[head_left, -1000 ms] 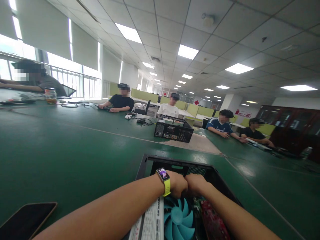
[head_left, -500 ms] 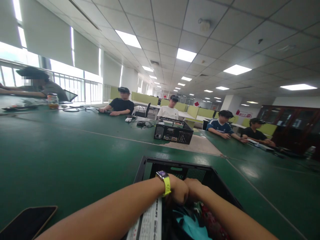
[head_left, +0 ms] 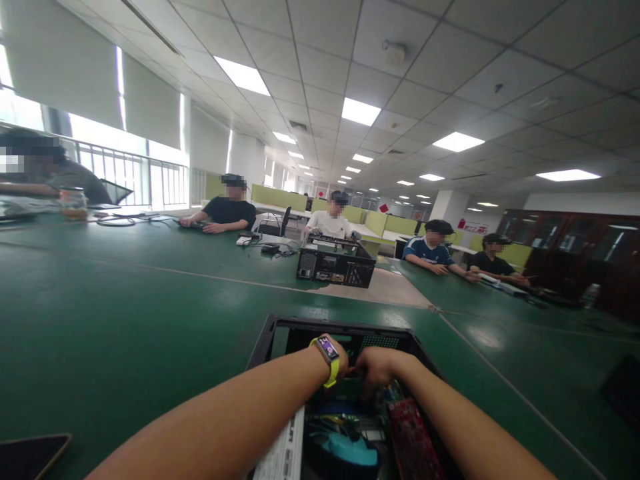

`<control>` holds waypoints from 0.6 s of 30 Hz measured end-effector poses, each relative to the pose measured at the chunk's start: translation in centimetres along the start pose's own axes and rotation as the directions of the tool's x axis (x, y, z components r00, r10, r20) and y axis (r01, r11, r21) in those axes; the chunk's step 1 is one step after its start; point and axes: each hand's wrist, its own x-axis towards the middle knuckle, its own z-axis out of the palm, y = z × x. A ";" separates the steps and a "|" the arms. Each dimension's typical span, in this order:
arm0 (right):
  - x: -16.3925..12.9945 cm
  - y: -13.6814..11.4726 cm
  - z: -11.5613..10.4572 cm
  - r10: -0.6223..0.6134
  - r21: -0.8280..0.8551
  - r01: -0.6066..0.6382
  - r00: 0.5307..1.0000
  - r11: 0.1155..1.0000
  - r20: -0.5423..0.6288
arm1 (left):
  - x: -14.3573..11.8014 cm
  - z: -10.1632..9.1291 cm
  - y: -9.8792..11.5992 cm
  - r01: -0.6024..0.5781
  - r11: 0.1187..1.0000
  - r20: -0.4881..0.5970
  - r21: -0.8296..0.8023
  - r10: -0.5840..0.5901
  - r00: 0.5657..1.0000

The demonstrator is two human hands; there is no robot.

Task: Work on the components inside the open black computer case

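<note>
An open black computer case [head_left: 261, 339] lies on the green table [head_left: 125, 313] right in front of me. Both my forearms reach into it. My left hand [head_left: 343, 365], with a yellow-strapped watch [head_left: 329, 355] on the wrist, is mostly hidden behind that wrist at the case's far end. Just to its right, my right hand [head_left: 376, 368] has its fingers curled down into the case. What either hand grips is hidden. Below the hands I see a teal fan [head_left: 350, 451], a red card [head_left: 413, 433] and a white-labelled box [head_left: 283, 455].
A dark phone [head_left: 29, 455] lies at the bottom left. A second black computer case [head_left: 335, 267] stands across the table. Several people sit along the far and right sides, with cables [head_left: 117, 221] and small items near them.
My hands, pressed together before, are now slightly apart and lower in the case. The view has shifted right, so the phone sits nearer the left edge.
</note>
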 end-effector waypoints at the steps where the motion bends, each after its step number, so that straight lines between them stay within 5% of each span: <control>1: -0.1 0.3 -0.3 -0.007 0.030 0.008 0.999 1.000 -0.043 | -0.7 -0.6 -0.2 0.002 1.000 0.050 0.026 -0.003 0.999; 4: -0.3 0.9 -0.6 -0.019 0.142 0.033 0.995 0.989 -0.103 | -2.9 -2.4 -0.3 0.008 0.999 0.142 0.035 -0.013 0.990; 9: -0.5 0.8 -0.3 -0.056 0.342 0.069 0.997 0.937 -0.046 | -4.9 -3.9 0.5 0.032 0.998 0.101 -0.058 -0.026 0.995; 18: -0.5 0.2 -0.3 -0.113 0.461 0.125 0.992 0.878 -0.054 | -6.9 -5.0 1.3 0.056 0.980 0.019 -0.189 -0.054 0.998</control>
